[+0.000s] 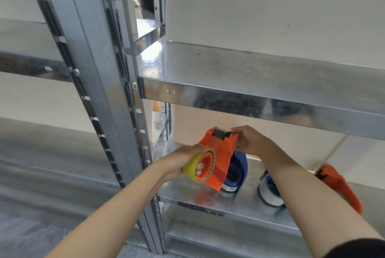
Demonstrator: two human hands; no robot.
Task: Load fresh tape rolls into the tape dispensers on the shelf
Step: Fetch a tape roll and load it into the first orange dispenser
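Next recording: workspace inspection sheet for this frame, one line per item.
Surface: lower shelf, bare galvanised metal, shiny.
Job's things: orange dispenser held above the shelf, yellow tape roll at its hub; second orange dispenser lying far right.
Clutter: blue-cased roll behind the held dispenser, another blue-cased roll beside it, both partly hidden.
Grippers: left hand grips the yellow tape roll, fingers through its core; right hand pinches the orange dispenser's top end.
Cables: nothing seen.
Surroundings: upper shelf, slotted upright, pale wall.

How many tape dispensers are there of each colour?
Orange dispensers: 2, one held, one far right
Blue dispensers: 2, and
Total: 4
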